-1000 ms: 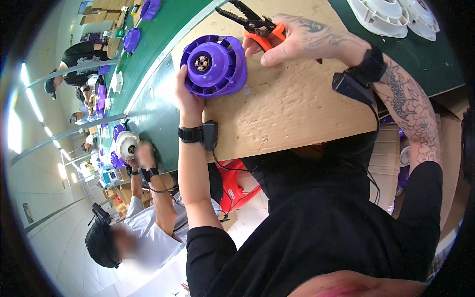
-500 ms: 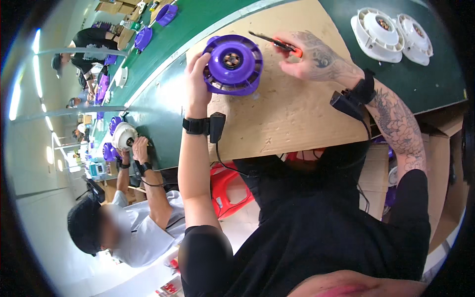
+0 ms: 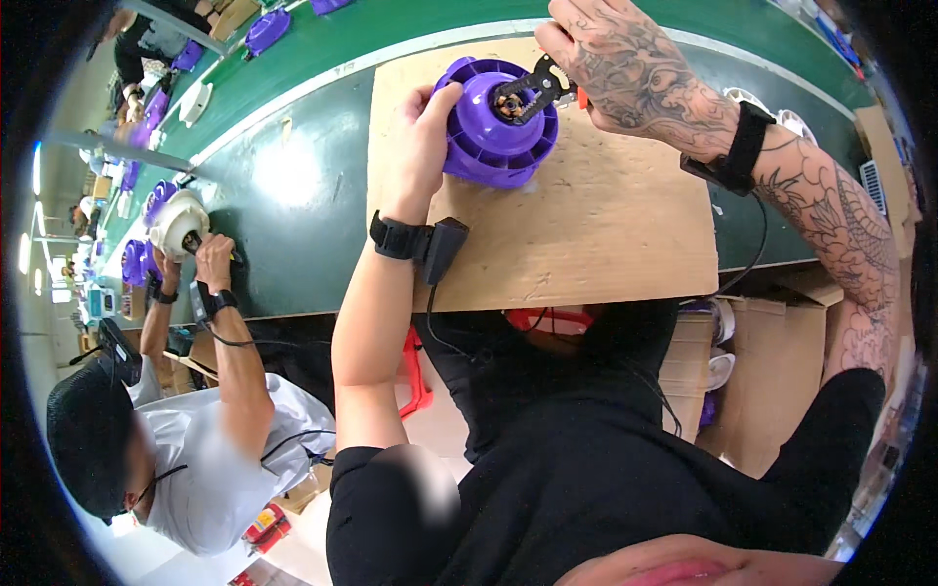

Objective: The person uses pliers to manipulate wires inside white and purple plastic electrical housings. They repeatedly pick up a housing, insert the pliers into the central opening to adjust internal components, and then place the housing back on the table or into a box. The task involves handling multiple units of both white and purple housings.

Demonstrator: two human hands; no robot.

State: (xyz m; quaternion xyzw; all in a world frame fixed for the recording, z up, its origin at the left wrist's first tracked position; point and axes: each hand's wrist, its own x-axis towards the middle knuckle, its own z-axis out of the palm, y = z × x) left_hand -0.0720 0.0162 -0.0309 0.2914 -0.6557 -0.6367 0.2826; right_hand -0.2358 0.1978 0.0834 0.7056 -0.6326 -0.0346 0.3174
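The purple housing (image 3: 503, 161) was above the upper part of the cardboard (image 3: 586, 234) on the bench (image 3: 293, 239), its round face toward the wearer. The left hand (image 3: 420, 146) was clamped on its left rim, thumb over the front edge. The right hand (image 3: 625, 73) was closed round the pliers (image 3: 544, 86), with only a bit of orange handle showing below the fist. The black tips reached the copper core (image 3: 510, 105) in the middle of the housing; whether they had hold of anything there or merely touched it, the view was too small to tell.

The hands were apart, one steadying and one working, which seemed the right split. Good work here called for a firm left grip so the housing could not turn under the tool, the left thumb kept clear of the tips, and the pliers brought in straight to the core. A light squeeze would have been the safer judgement, as the copper windings looked easy to nick and a slip could have scraped the purple plastic.

No label or writing could be read on the housing or the pliers. A red thing (image 3: 266, 527) at lower left carried pale marks, too small to make out.
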